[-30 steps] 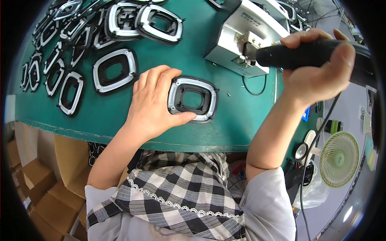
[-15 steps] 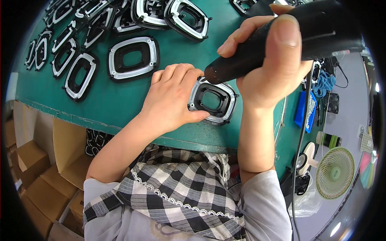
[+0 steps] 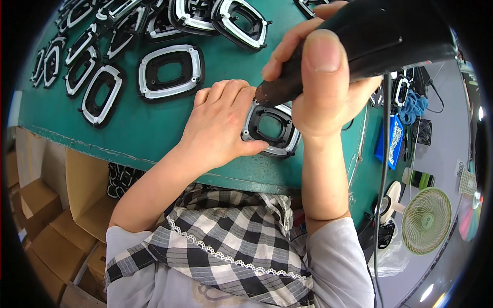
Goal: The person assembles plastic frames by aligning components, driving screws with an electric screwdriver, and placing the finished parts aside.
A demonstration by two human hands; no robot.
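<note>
The left hand (image 3: 213,123) held a black frame with a pale ring (image 3: 288,129) against the green table (image 3: 154,131), its fingers lying close together by the far left corner and its thumb stretched along the near edge, so that the frame was gripped from its left side. The frame lay flat, near the table's front edge and straight ahead of the person, with its open middle showing green beneath. The right hand (image 3: 326,84) was closed around a thick black tool (image 3: 382,38), thumb uppermost, and the tool slanted down to the left. Its nose came to the frame's far left corner, just beside the left fingertips; whether the very tip touched the frame could not be told, as it was hidden. A grey cord (image 3: 381,195) hung on the right, below the tool. Beyond the left hand, a second frame (image 3: 149,82) lay flat and apart from the others, and past it a crowd of similar frames (image 3: 221,23) spread over the far left of the table, some overlapping. To the right were a blue box (image 3: 391,141), a blue cloth (image 3: 413,106) and a pale green fan (image 3: 426,220). Cardboard boxes (image 3: 56,233) stood below the table at the left.
</note>
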